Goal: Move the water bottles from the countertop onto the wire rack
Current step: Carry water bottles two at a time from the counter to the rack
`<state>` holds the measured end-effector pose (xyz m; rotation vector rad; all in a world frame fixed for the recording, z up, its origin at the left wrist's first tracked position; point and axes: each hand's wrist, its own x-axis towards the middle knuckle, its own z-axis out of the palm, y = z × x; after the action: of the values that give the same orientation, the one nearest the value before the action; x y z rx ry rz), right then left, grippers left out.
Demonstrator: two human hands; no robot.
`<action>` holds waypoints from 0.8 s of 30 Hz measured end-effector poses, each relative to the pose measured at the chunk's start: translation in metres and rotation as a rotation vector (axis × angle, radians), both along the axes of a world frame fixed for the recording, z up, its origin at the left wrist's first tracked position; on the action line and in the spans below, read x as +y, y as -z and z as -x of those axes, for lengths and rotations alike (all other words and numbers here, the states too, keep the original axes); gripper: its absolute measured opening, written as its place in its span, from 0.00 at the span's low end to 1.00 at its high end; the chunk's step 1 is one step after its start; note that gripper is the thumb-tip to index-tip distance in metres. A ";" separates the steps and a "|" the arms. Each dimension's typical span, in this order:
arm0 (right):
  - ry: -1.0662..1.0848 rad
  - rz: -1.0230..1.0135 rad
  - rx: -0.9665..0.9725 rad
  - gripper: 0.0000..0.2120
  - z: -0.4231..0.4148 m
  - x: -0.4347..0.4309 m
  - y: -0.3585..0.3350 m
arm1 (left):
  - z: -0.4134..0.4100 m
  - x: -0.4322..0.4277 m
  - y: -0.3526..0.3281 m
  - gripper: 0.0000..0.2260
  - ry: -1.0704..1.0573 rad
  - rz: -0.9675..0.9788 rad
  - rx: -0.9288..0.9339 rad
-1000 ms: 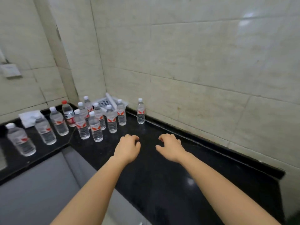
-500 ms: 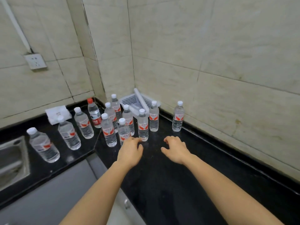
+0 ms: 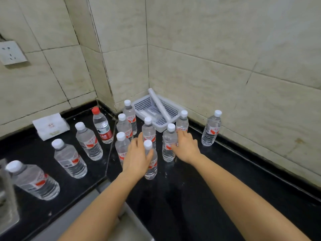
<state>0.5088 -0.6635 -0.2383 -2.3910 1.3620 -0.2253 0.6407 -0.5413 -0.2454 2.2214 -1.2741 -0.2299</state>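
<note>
Bottle (image 3: 151,171) with red label in left hand (image 3: 137,158); right hand (image 3: 186,148) on neighbour (image 3: 167,153), grip unclear

Countertop (image 3: 208,197) wraps an inside corner; basket (image 3: 142,105) sits in that corner w/ a tube (image 3: 159,106) lying across it. Bottle cluster (image 3: 124,126) stands just in front of basket. Front bottle (image 3: 150,164) is nearest, left hand (image 3: 137,157) round it, and right hand (image 3: 185,146) touches next bottle (image 3: 168,150) to its right. Lone bottle (image 3: 211,130) stands far right by wall. Bottle row (image 3: 69,159) is on the left run, w/ tissue pack (image 3: 51,126) behind it and sink (image 3: 7,206) at far-left edge.
</note>
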 end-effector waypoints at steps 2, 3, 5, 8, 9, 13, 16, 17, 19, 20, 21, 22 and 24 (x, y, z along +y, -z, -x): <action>0.021 0.013 0.037 0.28 -0.017 -0.011 -0.003 | -0.013 -0.010 0.001 0.28 0.087 0.001 -0.039; 0.026 0.019 0.060 0.29 -0.025 -0.017 -0.004 | -0.019 -0.014 0.003 0.27 0.130 -0.007 -0.059; 0.018 0.038 0.118 0.30 -0.038 -0.027 -0.004 | -0.027 -0.018 0.008 0.25 0.206 -0.022 -0.087; 0.000 0.123 0.192 0.23 -0.048 -0.037 0.000 | -0.033 -0.018 0.017 0.22 0.276 -0.020 -0.130; 0.001 0.157 0.196 0.20 -0.049 -0.039 0.001 | -0.034 -0.018 0.019 0.22 0.290 -0.018 -0.138; 0.013 0.185 0.185 0.14 -0.047 -0.034 0.001 | -0.036 -0.019 0.020 0.22 0.309 -0.048 -0.148; 0.035 0.186 0.201 0.15 -0.039 -0.019 0.003 | -0.040 -0.020 0.020 0.23 0.342 -0.074 -0.178; 0.048 0.173 0.192 0.16 -0.035 -0.014 0.004 | -0.042 -0.020 0.018 0.23 0.355 -0.081 -0.184; 0.077 0.121 0.141 0.16 -0.024 -0.004 0.005 | -0.044 -0.021 0.013 0.22 0.379 -0.083 -0.191; 0.093 0.091 0.107 0.15 -0.017 0.000 0.005 | -0.044 -0.021 0.011 0.20 0.392 -0.075 -0.195; 0.115 0.057 0.069 0.15 -0.008 0.004 0.002 | -0.043 -0.020 0.008 0.18 0.413 -0.067 -0.203; 0.144 0.016 0.019 0.15 0.002 0.007 -0.001 | -0.040 -0.018 0.005 0.17 0.442 -0.065 -0.214; 0.198 -0.059 -0.088 0.13 0.025 0.017 -0.011 | -0.032 -0.013 -0.002 0.15 0.508 -0.057 -0.238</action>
<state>0.4843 -0.6469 -0.2269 -2.1720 1.5420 -0.3342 0.6727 -0.5542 -0.2437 1.9757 -1.9762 -0.1958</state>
